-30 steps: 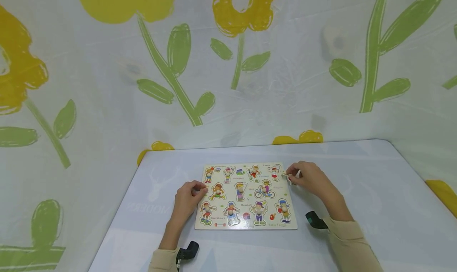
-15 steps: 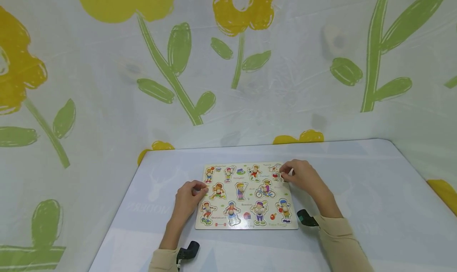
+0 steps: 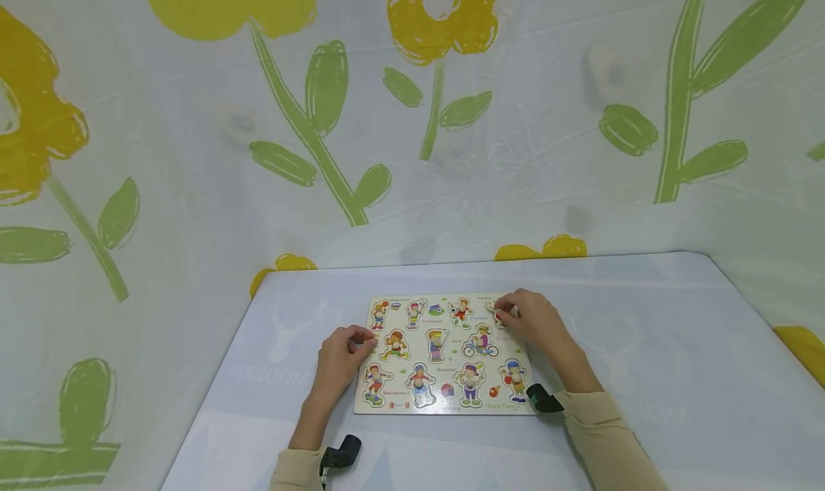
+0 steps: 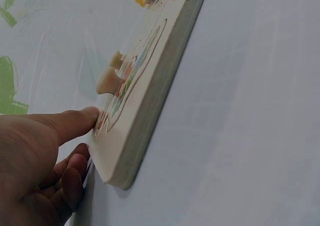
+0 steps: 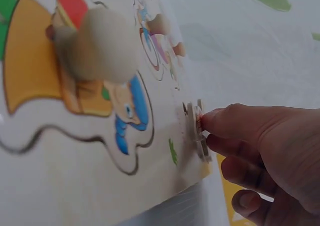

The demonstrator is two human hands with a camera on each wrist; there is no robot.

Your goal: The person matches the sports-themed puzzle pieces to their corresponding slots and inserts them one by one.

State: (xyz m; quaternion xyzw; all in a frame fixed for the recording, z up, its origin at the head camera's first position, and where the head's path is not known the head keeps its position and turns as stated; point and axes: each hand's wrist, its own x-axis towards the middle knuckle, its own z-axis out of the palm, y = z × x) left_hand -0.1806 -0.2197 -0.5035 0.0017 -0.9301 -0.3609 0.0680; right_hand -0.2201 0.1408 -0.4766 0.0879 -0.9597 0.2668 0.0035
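Observation:
A pale wooden peg puzzle board (image 3: 416,349) with several cartoon sports figures lies on the table. My left hand (image 3: 341,355) holds its left edge; in the left wrist view the thumb (image 4: 82,120) lies on top at the rim, the other fingers curled beside and below it. At the board's far right corner, my right hand (image 3: 531,321) pinches a small puzzle piece (image 5: 199,131) over the tennis player's place. The piece is seen edge-on in the right wrist view, close to the board surface. Fingers mostly cover it in the head view.
Round wooden knobs (image 4: 107,80) stand up from the pieces set in the board. A white cloth (image 3: 438,448) covers the table. Behind hangs a curtain (image 3: 515,190) printed with yellow flowers. Black wrist cameras (image 3: 341,451) are worn on both wrists.
My right hand has moved left with the pinched piece, from just outside the board's right edge to over its upper right corner. The left hand and the board have stayed put.

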